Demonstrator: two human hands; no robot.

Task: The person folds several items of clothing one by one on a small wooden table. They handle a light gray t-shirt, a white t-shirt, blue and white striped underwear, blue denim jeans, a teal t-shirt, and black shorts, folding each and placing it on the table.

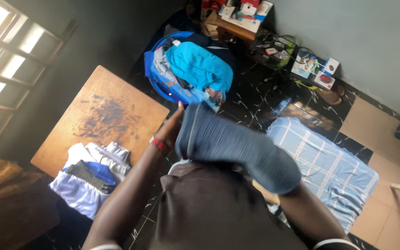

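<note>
Grey-blue garment (237, 148) lies draped lengthwise over your right forearm, hiding that grip so its closure cannot be told, while your left hand (170, 129), fingers flat and extended, presses the garment's near end, closer than the right.

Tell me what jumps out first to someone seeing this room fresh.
Mid-frame, a grey-blue garment stretches between the left hand and the right arm, whose hand it hides. Behind it a blue basin brims with bright blue clothes. At left, a scuffed wooden table carries folded white and blue clothes.
</note>
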